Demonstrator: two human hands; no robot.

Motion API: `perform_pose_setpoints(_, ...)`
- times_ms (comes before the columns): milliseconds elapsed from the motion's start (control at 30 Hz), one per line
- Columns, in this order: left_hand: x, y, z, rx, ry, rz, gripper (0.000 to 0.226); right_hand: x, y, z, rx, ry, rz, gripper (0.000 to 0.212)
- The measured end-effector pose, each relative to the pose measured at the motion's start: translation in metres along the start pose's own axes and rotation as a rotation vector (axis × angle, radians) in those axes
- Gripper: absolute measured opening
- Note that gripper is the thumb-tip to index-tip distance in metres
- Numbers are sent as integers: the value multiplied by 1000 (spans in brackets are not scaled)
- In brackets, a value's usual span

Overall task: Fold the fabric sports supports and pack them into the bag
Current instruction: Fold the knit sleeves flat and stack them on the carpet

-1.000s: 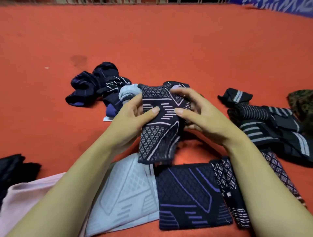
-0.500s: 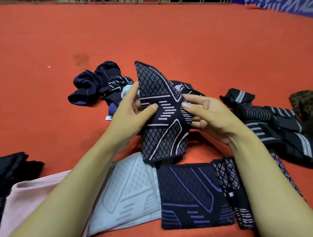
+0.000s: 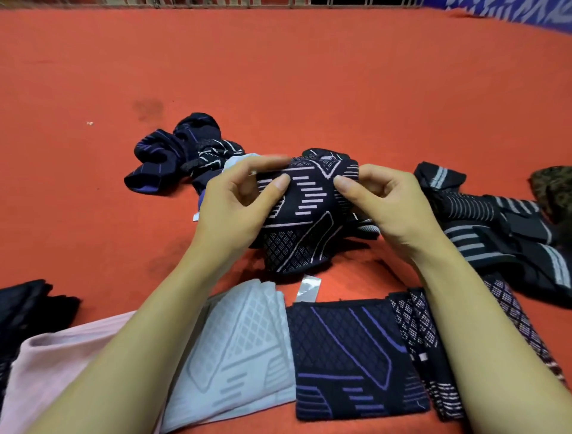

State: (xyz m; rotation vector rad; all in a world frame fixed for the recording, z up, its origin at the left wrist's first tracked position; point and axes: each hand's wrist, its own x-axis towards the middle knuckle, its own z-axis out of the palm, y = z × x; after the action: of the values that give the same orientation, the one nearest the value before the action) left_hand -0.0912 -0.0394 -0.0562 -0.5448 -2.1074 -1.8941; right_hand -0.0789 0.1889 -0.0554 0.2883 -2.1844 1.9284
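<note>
Both hands hold one black support (image 3: 305, 213) with pale stripes in the air, just above the folded navy support (image 3: 356, 356) on the orange floor (image 3: 278, 77). The left hand (image 3: 235, 210) and right hand (image 3: 387, 207) each pinch its top edge between thumb and curled fingers (image 3: 280, 182). For a neat fold, match the two edges squarely and keep the fabric taut before laying it beside the navy one. No bag is visible.

An orange-red carpet (image 3: 309, 71) is spread across the whole floor. Along its far edge a railing (image 3: 216, 3) is seen, and beyond its far right corner a blue-and-white patterned surface (image 3: 507, 10). A darker stain (image 3: 148, 108) is visible on the carpet.
</note>
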Motion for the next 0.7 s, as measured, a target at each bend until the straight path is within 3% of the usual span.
perform_pose_setpoints(100,-2,3,2,-14,34,1,15,-2,-1,0,-12,-6,-56,43)
perform_pose_setpoints(233,0,4,-1,-42,89,-41,13,-2,3,1,-215,-34,-182,41)
perform_pose_setpoints(400,-2,7,-1,-30,94,-79,13,-1,4,-4,-455,56,-340,31)
perform_pose_setpoints(533,-2,8,-2,-45,77,-101,19,-5,-3,-7,-504,-191,-291,40)
perform_pose_setpoints(600,-2,10,-4,-69,62,-85,24,-4,0,-5,-503,-190,-301,42)
perform_pose_setpoints(700,-1,8,-5,-55,11,-73,39,-4,0,0,-298,-83,-293,22)
